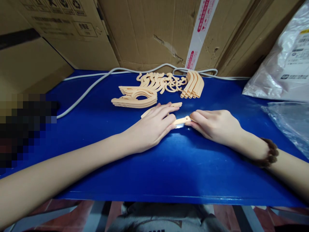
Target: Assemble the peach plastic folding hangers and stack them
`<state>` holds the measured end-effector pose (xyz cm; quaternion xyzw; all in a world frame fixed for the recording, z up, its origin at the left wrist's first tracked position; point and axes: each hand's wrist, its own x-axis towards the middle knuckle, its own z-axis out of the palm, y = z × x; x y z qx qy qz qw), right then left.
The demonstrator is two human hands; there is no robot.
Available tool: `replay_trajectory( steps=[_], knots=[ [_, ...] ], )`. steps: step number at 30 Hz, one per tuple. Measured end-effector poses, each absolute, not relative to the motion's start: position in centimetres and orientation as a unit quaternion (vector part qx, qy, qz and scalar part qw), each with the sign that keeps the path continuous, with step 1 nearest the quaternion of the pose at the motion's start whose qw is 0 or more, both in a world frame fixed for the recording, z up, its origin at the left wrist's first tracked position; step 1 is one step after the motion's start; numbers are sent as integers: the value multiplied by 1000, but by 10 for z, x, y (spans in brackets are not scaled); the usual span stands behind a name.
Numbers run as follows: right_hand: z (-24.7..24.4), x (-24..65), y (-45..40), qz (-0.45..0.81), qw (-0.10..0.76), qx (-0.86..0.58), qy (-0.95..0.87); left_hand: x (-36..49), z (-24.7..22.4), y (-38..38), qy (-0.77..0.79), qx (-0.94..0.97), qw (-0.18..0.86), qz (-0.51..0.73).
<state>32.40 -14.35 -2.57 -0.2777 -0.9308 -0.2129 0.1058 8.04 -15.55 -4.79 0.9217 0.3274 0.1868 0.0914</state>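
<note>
Near the middle of the blue table, my left hand (154, 126) pinches a beige plastic piece (181, 120) between thumb and finger, its other fingers lying over a second beige piece (177, 104). My right hand (213, 125) is closed at the right end of the pinched piece, beside a small hole in it; whatever sits between those fingertips is mostly hidden. Behind my left hand lie stacked beige curved frames (135, 102), a row of beige hooks (154, 80) and a bundle of beige curved arms (194, 84).
A white cable (90, 87) runs along the back and left of the table (154, 174). Cardboard boxes (145, 35) stand behind and at the left. Plastic packaging (280, 64) lies at the right. A dark blurred object is at the left edge.
</note>
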Motion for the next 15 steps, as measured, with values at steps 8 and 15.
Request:
replay_trajectory(
  steps=[8, 15],
  knots=[
    [-25, 322, -144, -245, 89, -282, -923, 80, -48, -155, 327, 923, 93, 183],
    [-27, 322, -145, 13, 104, -376, -921, 80, -49, -154, 328, 922, 86, 189]
  ],
)
